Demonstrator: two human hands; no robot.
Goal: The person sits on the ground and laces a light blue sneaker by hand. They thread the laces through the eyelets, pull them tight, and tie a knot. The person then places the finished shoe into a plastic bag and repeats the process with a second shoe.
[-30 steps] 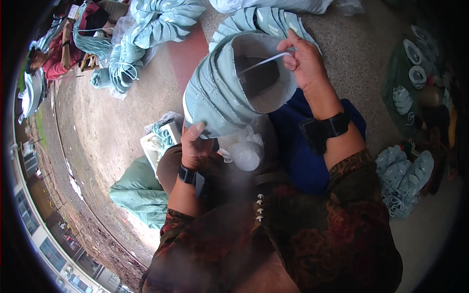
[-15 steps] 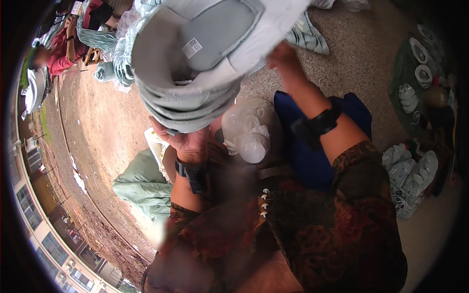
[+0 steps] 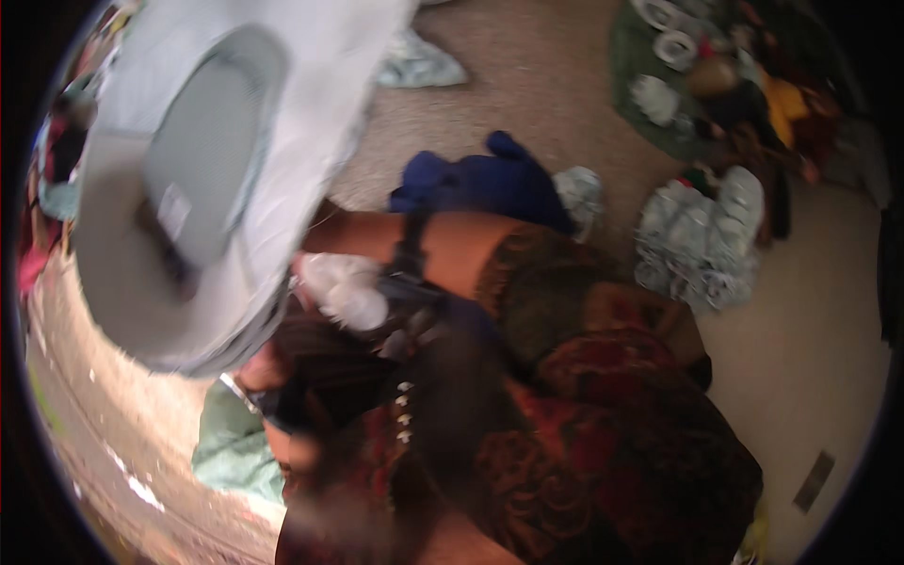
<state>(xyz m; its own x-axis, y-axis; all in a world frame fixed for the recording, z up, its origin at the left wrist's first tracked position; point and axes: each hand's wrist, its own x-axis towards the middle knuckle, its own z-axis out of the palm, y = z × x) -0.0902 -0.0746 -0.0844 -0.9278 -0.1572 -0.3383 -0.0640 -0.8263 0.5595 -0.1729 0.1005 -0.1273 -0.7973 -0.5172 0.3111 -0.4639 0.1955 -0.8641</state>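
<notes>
Uppers (image 3: 217, 160) | we apparently steady them | left hand (image 3: 266, 365) beneath, right hand hidden: grips we can't tell | next: steadiness, likely

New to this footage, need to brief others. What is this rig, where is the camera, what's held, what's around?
There is no robot: a person works with bare hands. The view is from the left of two fisheye cameras on the person's head, looking down, so edges bend toward the rim.

At the left is a raised stack of pale grey fabric pieces, open like a bowl. The left hand is at its lower edge, seemingly supporting it; blur hides the grip. The right hand is blurred too, fingers out of sight behind the stack.

Beyond the lap is dark blue cloth. On the ground at right lies a cluster of pale shoe-like pieces.
</notes>
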